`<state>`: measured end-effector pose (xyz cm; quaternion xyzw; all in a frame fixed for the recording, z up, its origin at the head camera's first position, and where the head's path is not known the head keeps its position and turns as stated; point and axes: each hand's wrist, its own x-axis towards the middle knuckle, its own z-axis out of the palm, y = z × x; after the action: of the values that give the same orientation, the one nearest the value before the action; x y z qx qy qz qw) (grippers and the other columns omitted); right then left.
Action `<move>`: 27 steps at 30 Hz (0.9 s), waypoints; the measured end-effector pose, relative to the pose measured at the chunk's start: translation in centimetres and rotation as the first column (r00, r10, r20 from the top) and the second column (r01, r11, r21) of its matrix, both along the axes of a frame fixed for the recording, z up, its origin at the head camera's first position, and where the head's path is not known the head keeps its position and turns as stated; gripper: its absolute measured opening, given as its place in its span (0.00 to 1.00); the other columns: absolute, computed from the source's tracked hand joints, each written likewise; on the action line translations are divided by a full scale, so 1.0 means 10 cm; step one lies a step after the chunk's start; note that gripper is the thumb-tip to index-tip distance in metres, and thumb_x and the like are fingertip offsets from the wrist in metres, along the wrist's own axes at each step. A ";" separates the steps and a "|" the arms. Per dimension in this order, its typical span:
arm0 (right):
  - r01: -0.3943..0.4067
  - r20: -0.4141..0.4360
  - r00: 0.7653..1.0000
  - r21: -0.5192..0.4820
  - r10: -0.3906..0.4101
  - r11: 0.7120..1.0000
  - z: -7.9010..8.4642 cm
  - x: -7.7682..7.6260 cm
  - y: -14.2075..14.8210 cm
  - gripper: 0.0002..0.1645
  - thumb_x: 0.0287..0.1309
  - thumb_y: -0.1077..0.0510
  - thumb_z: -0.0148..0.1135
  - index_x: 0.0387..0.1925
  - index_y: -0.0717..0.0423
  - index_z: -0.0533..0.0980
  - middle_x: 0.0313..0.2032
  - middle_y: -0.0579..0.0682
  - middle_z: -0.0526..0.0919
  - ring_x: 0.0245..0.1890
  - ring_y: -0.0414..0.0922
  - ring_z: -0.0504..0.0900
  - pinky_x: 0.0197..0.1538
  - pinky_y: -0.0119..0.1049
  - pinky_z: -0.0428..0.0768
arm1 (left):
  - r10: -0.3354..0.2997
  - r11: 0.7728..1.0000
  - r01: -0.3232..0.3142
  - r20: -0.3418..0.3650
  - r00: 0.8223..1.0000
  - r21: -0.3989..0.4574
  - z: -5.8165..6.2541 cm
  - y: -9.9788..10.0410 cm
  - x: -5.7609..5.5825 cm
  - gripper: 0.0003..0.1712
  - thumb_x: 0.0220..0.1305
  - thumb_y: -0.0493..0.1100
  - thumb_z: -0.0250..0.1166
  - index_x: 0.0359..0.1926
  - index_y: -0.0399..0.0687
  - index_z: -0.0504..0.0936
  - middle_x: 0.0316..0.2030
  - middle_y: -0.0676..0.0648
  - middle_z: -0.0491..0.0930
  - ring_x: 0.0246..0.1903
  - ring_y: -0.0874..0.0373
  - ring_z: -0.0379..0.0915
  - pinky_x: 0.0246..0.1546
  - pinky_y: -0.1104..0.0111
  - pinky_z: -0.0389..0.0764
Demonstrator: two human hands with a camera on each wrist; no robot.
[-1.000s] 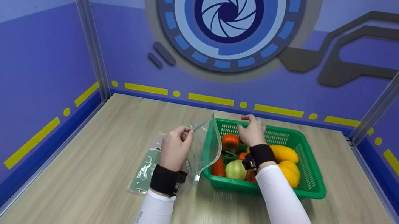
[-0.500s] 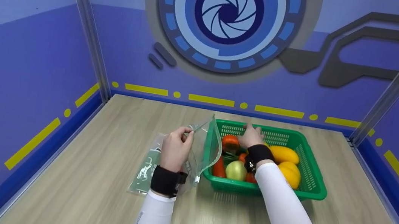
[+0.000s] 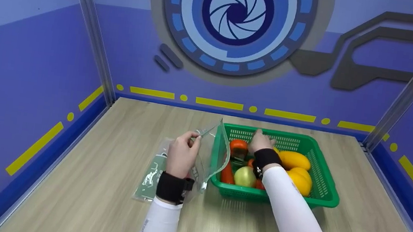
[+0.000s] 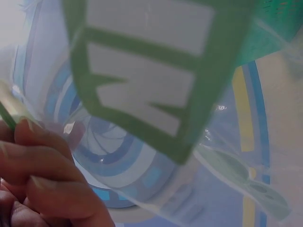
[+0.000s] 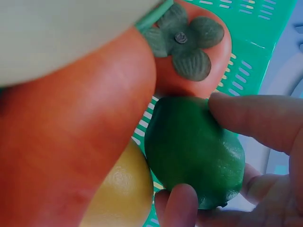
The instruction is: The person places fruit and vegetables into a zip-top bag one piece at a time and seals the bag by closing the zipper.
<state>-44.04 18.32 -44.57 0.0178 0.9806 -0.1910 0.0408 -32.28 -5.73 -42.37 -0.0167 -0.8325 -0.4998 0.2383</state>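
My left hand [image 3: 182,154] pinches the edge of a clear slider zip bag [image 3: 213,162], whose mouth gapes toward the green basket [image 3: 330,184]. In the left wrist view, printed lettering shows on the clear plastic [image 4: 151,85] beside the curled fingers. Inside the basket's far side, my right hand [image 3: 261,142] has its thumb and fingers around a glossy green lime [image 5: 194,146]. The lime sits beside a persimmon [image 5: 189,45] and a yellow fruit [image 5: 120,189]; the head view hides it behind the hand.
Another clear bag [image 3: 149,178] with a green print lies flat on the table, left of the basket. Also in the basket are a pale green round vegetable [image 3: 245,176], a carrot-like red-orange piece [image 3: 227,173] and yellow produce [image 3: 295,160]. Walls enclose the table's back and sides.
My right hand has come down into the basket from above its far side, and its fingers now surround the lime. The left hand and the bag have stayed still.
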 end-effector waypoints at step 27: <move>-0.141 -0.249 0.969 -0.540 0.003 0.829 0.26 0.55 -0.19 0.29 0.70 0.55 0.61 0.68 0.57 0.67 0.60 0.66 0.75 0.50 0.58 0.78 0.51 0.49 0.78 | 0.018 1.000 -0.018 -0.020 1.000 -0.005 -0.01 0.03 0.00 0.07 0.70 0.39 0.65 0.41 0.41 0.89 0.18 0.53 0.70 0.17 0.62 0.62 0.21 0.71 0.63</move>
<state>-38.56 16.43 -41.94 -0.0551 0.8808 -0.4657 -0.0658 -32.31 -5.39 -42.51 -0.0148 -0.8316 -0.4952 0.2508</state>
